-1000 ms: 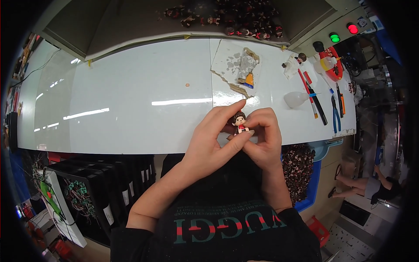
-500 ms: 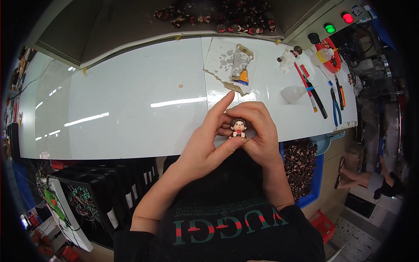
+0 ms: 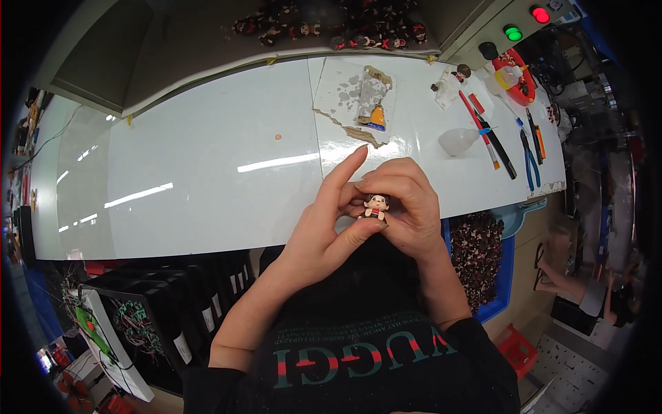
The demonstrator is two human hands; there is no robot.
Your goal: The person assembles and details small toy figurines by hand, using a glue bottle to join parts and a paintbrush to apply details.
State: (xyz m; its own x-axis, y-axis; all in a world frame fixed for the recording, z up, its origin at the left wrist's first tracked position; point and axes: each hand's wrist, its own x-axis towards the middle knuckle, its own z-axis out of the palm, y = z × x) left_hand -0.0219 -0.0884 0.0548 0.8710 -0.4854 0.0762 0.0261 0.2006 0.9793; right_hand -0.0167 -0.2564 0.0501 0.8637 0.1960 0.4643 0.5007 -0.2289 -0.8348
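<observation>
A small toy figurine [image 3: 376, 205] with a brown head, a pale face and a red-and-black body is pinched between both my hands, close above the front edge of the white table. My left hand [image 3: 329, 221] has its thumb along the figurine's base and its index finger stretched up and away. From the right, my right hand [image 3: 411, 205] curls its fingers over the figurine's head, its thumb at the lower side. The figurine faces up toward me; its back is hidden by my fingers.
Beyond my hands lies a crumpled metal tube [image 3: 373, 96] on a stained sheet. To the right are a squeeze bottle [image 3: 457, 142], a red brush [image 3: 480, 125], blue pliers [image 3: 529, 160] and a red bowl [image 3: 522, 81]. Below the table's right edge stands a blue bin [image 3: 507, 272] of many figurines.
The figurine has tipped slightly between my fingers, its head a little lower. Both hands keep nearly the same hold. The whole view has shifted a little.
</observation>
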